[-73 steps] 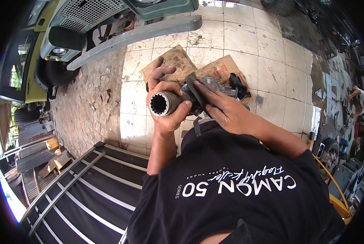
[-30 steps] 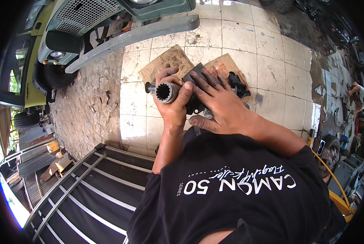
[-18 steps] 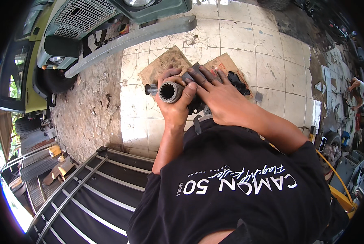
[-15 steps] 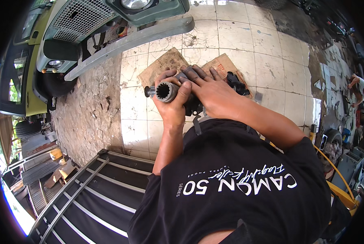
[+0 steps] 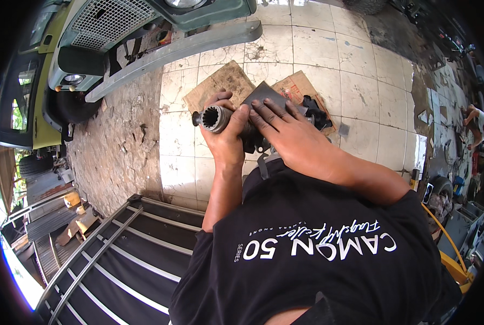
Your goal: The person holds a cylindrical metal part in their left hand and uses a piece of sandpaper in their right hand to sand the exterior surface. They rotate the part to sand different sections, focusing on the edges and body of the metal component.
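Left hand [image 5: 227,142] wraps the splined metal shaft [image 5: 216,117] just behind its open end, thumb over the top, fingers curled underneath; grip pressed together around the barrel. The shaft is held in the air at about 11 o'clock from the chest, above the tiled floor [image 5: 312,49], its toothed bore pointing toward 9 o'clock. Right hand [image 5: 293,142] lies flat over the rear of the part, fingers spread and pressing a dark sheet [image 5: 265,95], probably abrasive paper or cloth, onto the metal; it is not a closed grip but an open palm press. Judgement: the shaft is solid steel, so heavy for its size, fully rigid, not fragile. The surface looks oily or grimy, so likely slippery; the internal splines have sharp edges and should stay clear of fingertips. The best hold is the smooth outer barrel behind the splined mouth, where the left hand already sits. Below the hands, 2 cardboard pieces [image 5: 220,82] lie on the floor with small black parts [image 5: 315,111] at 2 o'clock. A green vehicle [image 5: 144,27] with a grey bumper [image 5: 171,51] stands at 11 o'clock; a metal rail frame [image 5: 117,249] at 7 o'clock.
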`<state>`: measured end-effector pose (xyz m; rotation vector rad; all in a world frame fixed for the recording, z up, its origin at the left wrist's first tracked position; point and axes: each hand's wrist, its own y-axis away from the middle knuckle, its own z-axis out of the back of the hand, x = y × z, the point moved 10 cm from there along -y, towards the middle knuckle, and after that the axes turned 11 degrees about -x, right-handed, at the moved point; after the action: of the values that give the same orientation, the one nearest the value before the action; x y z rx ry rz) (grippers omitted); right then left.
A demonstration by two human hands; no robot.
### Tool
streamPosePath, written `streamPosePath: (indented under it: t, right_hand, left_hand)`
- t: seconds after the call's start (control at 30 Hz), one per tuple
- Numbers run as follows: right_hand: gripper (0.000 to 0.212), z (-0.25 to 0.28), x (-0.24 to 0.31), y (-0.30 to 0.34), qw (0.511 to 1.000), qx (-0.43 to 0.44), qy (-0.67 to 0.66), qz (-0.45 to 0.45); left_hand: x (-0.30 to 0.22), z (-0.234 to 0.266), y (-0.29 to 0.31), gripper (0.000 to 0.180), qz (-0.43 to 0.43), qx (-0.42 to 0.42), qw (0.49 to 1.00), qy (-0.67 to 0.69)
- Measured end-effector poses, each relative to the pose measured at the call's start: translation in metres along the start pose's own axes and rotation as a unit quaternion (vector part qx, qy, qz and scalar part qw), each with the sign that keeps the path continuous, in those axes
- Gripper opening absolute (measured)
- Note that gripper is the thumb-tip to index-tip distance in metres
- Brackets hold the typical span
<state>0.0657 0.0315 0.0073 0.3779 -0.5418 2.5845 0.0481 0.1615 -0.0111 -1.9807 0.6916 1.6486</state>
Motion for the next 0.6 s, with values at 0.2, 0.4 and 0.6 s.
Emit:
streamPosePath:
  t: [0.2,0.4,0.6]
  right_hand:
    - [0.052,-0.005,-0.013,-0.019,1.0,-0.008,-0.012,-0.001]
    - [0.052,0.006,-0.01,0.005,1.0,0.02,-0.016,-0.001]
    - [0.054,-0.006,-0.021,-0.007,0.998,0.023,-0.056,-0.007]
  left_hand:
    - [-0.011,-0.011,0.002,0.021,-0.107,0.063,0.991,-0.041]
    - [-0.006,-0.018,0.004,0.023,-0.076,0.087,0.993,-0.026]
    - [-0.011,-0.029,0.009,0.023,-0.105,0.116,0.986,-0.056]
